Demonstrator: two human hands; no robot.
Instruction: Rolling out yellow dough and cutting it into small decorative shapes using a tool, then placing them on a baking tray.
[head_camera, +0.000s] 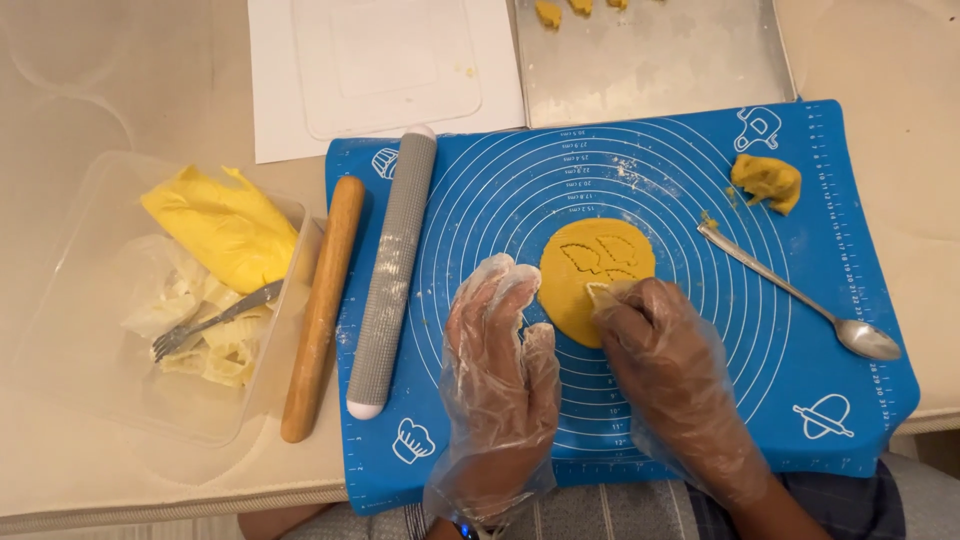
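A flat round of yellow dough (575, 285) lies on a blue silicone baking mat (700, 400), with two leaf-like shapes pressed into its top. My right hand (665, 375), in a clear plastic glove, pinches a small cutter or cut piece (600, 292) at the dough's lower middle. My left hand (500, 375), also gloved, rests flat on the mat just left of the dough, fingers spread, holding nothing.
A dough lump (768, 182) and a metal spoon (800, 298) lie on the mat's right. A grey textured rolling pin (393, 270) and a wooden pin (322, 305) lie left. A clear tub (60, 330) holds a yellow bag and fork. A metal tray (650, 70) with dough pieces sits behind.
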